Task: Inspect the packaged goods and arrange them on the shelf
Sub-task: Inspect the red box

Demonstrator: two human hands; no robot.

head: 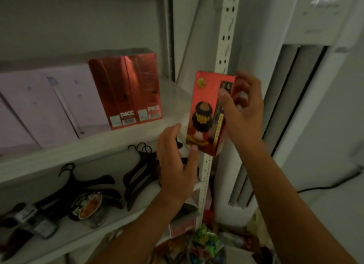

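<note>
Grips the red carton (pixel 206 114) by its right side with the right hand (pixel 243 114), thumb on the front, in the air just right of the upper shelf (pixel 88 145). Holds the left hand (pixel 177 163) wide, near the lower corner. Seems light, stiff, glossy: best to take both narrow sides. On the shelf, two red boxes (pixel 126 90) beside pale boxes (pixel 39 106).

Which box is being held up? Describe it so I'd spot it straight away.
Find the white shelf carrying pale lilac boxes and two dark red boxes marked PICC. Just past its right end, the right hand grips a brighter red box. Unlike the PICC pair, it shows a cartoon figure on its front.
</note>
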